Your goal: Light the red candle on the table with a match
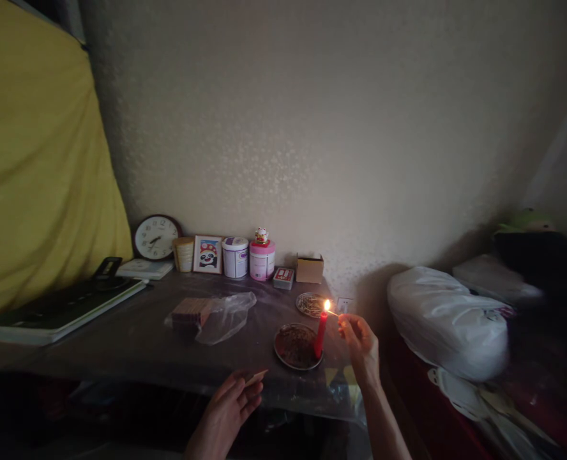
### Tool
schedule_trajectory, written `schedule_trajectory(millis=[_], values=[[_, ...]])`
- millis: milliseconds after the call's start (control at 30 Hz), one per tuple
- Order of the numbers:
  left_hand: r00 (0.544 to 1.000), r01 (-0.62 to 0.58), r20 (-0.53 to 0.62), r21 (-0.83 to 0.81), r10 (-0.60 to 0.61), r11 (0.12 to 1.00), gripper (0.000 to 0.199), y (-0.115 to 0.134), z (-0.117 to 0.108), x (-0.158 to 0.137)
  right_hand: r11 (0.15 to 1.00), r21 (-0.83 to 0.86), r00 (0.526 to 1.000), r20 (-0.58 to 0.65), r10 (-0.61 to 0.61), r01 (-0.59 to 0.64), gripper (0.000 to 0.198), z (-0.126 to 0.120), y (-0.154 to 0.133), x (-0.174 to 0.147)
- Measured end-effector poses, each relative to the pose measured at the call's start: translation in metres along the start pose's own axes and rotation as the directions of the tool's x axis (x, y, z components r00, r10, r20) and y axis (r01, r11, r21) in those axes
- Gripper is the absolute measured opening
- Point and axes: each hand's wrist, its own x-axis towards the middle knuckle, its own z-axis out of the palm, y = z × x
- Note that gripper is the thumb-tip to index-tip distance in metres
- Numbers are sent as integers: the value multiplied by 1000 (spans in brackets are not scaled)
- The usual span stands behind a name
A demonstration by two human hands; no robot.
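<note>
Between finger and thumb, my right hand (pixel 361 342) pinches a thin matchstick (pixel 333 313). Its tip meets the flame at the top of a red candle (pixel 320 335). The candle stands nearly upright at the right side of a round metal plate (pixel 284 359) with a dark, stained surface. My left hand (pixel 233 406), low in front of the table edge, is closed on a small matchbox (pixel 257 377), mostly covered by the fingers. Behind the candle lies a second metal plate (pixel 307 296) with many thin sticks on it, probably matches.
A pack of small boxes (pixel 191 311) lies in clear plastic on the table (pixel 135 332). Along the wall stand a clock (pixel 156 237), a framed panda picture (pixel 207 254), tins (pixel 235 259) and a cardboard box (pixel 309 269). White plastic bags (pixel 444 319) sit at the right.
</note>
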Motion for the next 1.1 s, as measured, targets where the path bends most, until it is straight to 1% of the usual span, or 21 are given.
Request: schedule_trajectory(millis=[267,400,500,600,700,833,900,933,1000,1100], values=[[1000,-2,17,-12,2,1000,22,-1,-3,1,1000,10,1000,7,-18,18,31,2,0,0],[1000,0,28,-2,0,1000,24,-2,-4,0,999,41,1000,4,-4,4,32,2,-1,-1],[1000,-1,21,7,1,1000,25,0,-3,-1,996,87,1000,4,20,-20,31,3,-2,-1],[1000,-1,-4,6,1,1000,24,1,-1,0,984,171,999,13,48,-50,29,2,-7,-1],[1000,-4,-10,-1,4,1000,22,0,-1,2,960,270,997,29,71,-76,30,-8,-17,3],[1000,-7,1,11,7,1000,25,-3,-5,2,932,356,997,57,55,-72,39,-36,-29,10],[1000,-11,15,18,11,1000,27,-3,-5,2,939,336,997,66,47,-66,39,-49,-27,13],[1000,-10,16,20,10,1000,27,-3,-5,2,947,314,997,60,51,-67,36,-54,-23,13],[1000,-2,-4,14,2,1000,25,-3,-3,2,961,268,998,24,65,-69,31,-61,-15,15],[999,9,-36,11,-9,1000,24,-3,-1,3,963,265,996,-49,73,-57,31,-70,-6,18]])
